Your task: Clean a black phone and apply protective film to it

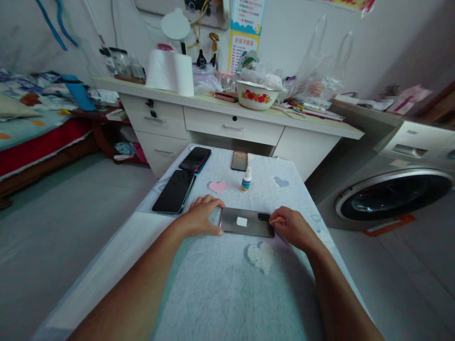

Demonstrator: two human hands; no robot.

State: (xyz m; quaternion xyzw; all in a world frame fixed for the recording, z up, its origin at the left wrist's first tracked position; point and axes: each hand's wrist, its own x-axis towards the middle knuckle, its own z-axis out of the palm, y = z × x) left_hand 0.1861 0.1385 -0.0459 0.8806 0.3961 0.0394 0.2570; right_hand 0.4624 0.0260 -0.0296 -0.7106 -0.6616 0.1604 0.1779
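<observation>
A grey smartphone (256, 223) lies back side up on the cloth-covered table, its black camera block at the right end and a small white square (242, 221) on its back. My left hand (204, 217) holds the phone's left end, thumb at the near corner and fingers at the far one. At the camera end, my right hand (292, 228) is closed in a pinch on a small orange-brown cloth (277, 220), mostly hidden by the fingers. Beyond the phone stands a small white spray bottle (246, 180) with a blue and yellow label.
Two dark devices, a tablet (174, 191) and another (195, 159), lie on the table's left side. A phone case (239, 161) is near the far edge. Behind stands a white desk (234, 128) with a flowered bowl (258, 95); a washing machine (398, 175) is at right.
</observation>
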